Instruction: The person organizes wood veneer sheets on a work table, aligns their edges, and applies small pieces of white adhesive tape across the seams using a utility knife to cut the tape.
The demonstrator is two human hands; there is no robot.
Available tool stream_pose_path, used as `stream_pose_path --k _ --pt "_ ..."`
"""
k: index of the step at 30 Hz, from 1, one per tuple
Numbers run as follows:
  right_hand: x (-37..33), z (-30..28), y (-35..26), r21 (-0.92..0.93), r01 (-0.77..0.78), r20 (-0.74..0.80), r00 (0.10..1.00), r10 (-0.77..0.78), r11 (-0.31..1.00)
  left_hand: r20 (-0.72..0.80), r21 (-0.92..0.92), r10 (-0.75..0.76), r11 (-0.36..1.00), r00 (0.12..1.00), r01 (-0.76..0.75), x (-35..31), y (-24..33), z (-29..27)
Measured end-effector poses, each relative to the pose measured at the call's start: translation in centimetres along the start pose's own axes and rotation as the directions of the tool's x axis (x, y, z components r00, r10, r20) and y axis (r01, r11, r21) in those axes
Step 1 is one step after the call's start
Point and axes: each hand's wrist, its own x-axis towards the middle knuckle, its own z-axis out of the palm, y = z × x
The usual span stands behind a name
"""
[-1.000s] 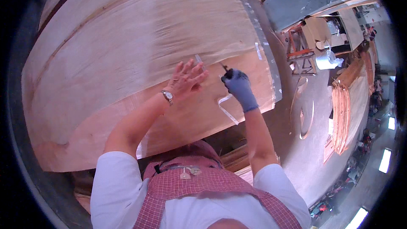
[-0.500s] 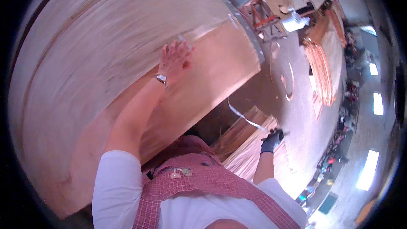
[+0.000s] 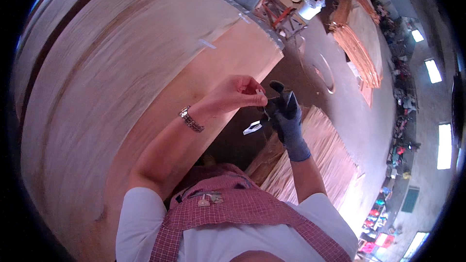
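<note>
My bare left hand (image 3: pixel 238 94), with a metal watch (image 3: pixel 191 119) on its wrist, pinches a small white end of tape between thumb and fingertips. Close against it is my right hand (image 3: pixel 286 116) in a dark grey glove, fingers bent around the tape. A white tape strip (image 3: pixel 252 127) hangs in a short loop below the gloved fingers; what else they hold is hidden. Both hands are above the near edge of a large wooden veneer sheet (image 3: pixel 228 63). Short pale tape pieces (image 3: pixel 207 43) lie along a seam in the sheet.
A stack of veneer sheets (image 3: pixel 315 150) lies low on my right. Farther off are another veneer stack (image 3: pixel 357 53), a cluttered stand with a white container (image 3: pixel 310 8), and a curled strip (image 3: pixel 327 73) on the floor. A dark gap (image 3: pixel 238 140) separates the bench from the near stack.
My left hand has lifted off the veneer seam and moved right, to pinch the tape. My gloved right hand has come up and inward to meet it. The long stretched strip is now a short loop.
</note>
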Motion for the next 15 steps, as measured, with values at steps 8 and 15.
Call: stream_pose_path --k 8,15 --pt "-1.7 1.5 1.2 0.045 0.075 0.371 0.925 -0.086 0.996 -0.221 0.705 0.381 0.698 0.898 -0.123 -8.3 12.1 7.4" --pt "-6.6 3.2 4.1 -0.035 0.050 0.401 0.915 -0.031 0.998 -0.509 0.698 0.410 0.711 0.757 0.085 -15.8 15.4 0.8"
